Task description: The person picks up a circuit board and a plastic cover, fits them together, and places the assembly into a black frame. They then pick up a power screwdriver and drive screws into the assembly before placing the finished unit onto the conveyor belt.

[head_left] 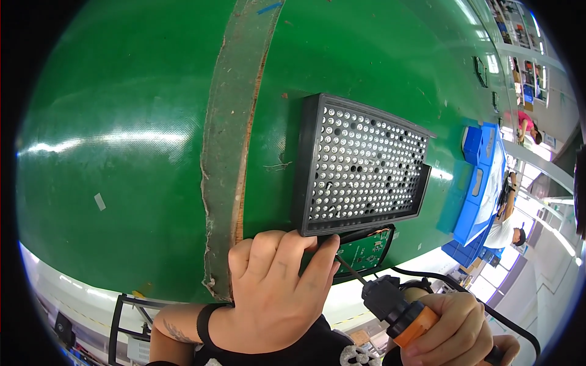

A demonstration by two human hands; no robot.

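Surface: green worktable [122, 152], worn strip down its middle.
Circuit board [365, 251]: green, at near edge, below black perforated tray [360, 168].
Left hand [278, 293]: fingers flat, pinning board steady.
Right hand [455, 326]: closed around orange-black electric screwdriver [397, 311], bit angled at board.

Green table [122, 122], black dotted tray [360, 165], orange-black screwdriver [403, 314].

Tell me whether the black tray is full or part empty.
Part empty: the tray shows dark vacant holes scattered among cells with shiny contents.
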